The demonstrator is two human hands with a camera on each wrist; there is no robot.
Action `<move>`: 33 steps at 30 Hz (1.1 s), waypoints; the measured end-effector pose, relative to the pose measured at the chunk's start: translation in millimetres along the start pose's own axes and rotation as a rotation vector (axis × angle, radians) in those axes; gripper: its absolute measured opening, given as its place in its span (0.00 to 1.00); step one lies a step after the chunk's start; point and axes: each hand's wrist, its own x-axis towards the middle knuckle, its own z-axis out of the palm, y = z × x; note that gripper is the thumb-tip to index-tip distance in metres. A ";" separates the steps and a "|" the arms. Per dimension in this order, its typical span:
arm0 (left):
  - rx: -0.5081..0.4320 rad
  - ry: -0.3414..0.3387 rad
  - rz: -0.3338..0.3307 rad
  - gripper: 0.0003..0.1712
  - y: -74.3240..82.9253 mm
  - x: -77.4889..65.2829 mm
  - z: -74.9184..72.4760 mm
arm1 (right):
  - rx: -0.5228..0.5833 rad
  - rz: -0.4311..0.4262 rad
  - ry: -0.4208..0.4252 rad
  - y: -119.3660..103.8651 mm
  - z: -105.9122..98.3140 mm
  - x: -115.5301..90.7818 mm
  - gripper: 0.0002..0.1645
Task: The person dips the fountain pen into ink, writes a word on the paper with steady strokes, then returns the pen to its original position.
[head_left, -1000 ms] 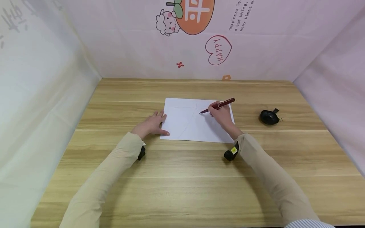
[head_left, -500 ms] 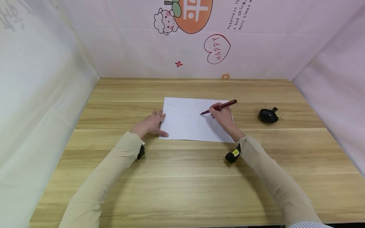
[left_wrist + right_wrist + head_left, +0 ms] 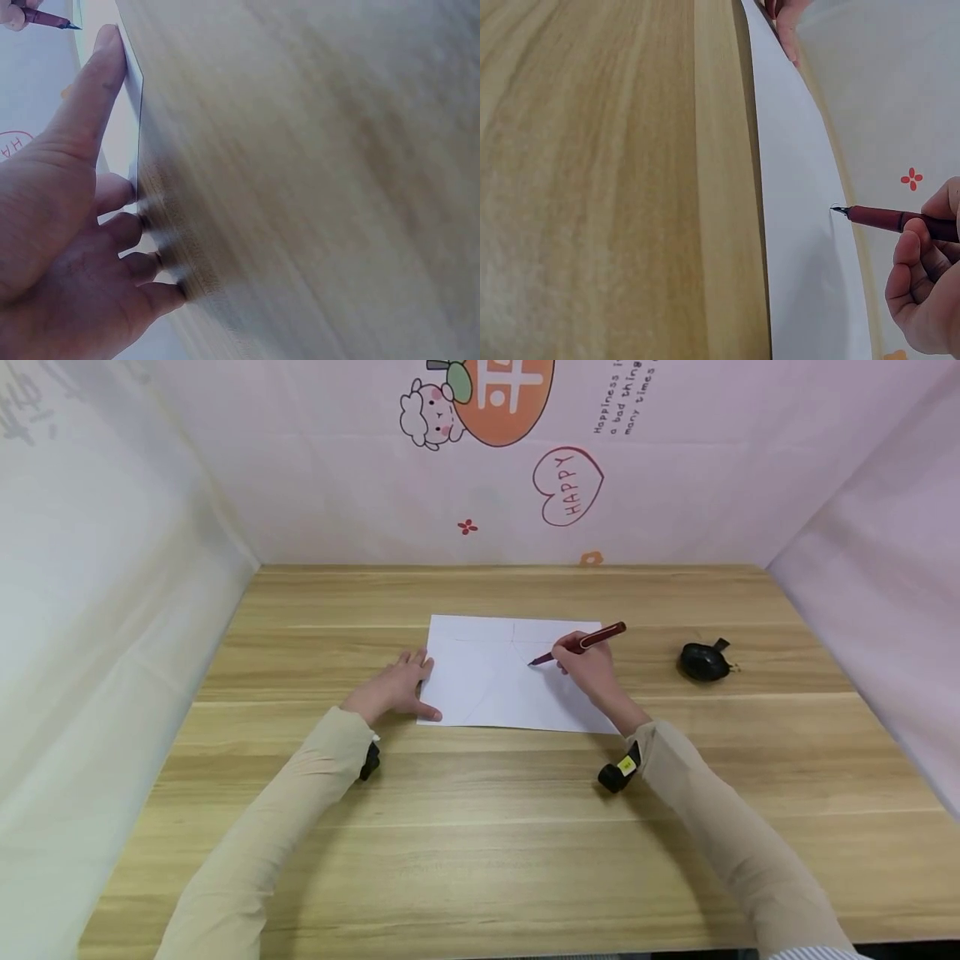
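Observation:
A white sheet of paper [image 3: 480,681] lies on the wooden table, marked with a few thin lines. My right hand [image 3: 588,672] pinches a dark red fountain pen [image 3: 600,635], its nib down at the paper right of the middle. In the right wrist view the metal nib of the fountain pen [image 3: 874,217] meets the sheet, and thumb and fingers grip the barrel. My left hand [image 3: 397,685] rests spread at the sheet's left edge, thumb on the near corner. The left wrist view shows the left hand [image 3: 67,195] with fingertips along the paper's edge.
To the right of the paper sits a small black rounded object [image 3: 703,662] with a short tab. Printed white cloth [image 3: 337,485] stands behind the wooden table [image 3: 480,843] and along both sides. Each wrist carries a black camera.
The right hand and fountain pen have moved slightly right and toward the near edge, and a slanting line now runs from the crossing lines to the nib. The left hand stays in place.

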 end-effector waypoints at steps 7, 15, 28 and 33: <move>0.005 -0.001 -0.001 0.59 -0.5 -1.2 -0.2 | -0.022 0.005 -0.024 -1.0 -3.6 -3.5 0.12; 0.007 0.001 -0.007 0.59 0.6 -1.5 -0.8 | -0.044 -0.004 -0.049 -4.3 -8.1 -6.4 0.11; 0.002 0.005 0.002 0.58 0.6 -1.3 -1.9 | -0.119 -0.005 -0.097 -8.7 -14.8 -10.6 0.14; 0.000 0.001 0.001 0.59 0.3 -1.3 -2.1 | -0.126 -0.016 -0.099 -7.1 -17.1 -13.2 0.13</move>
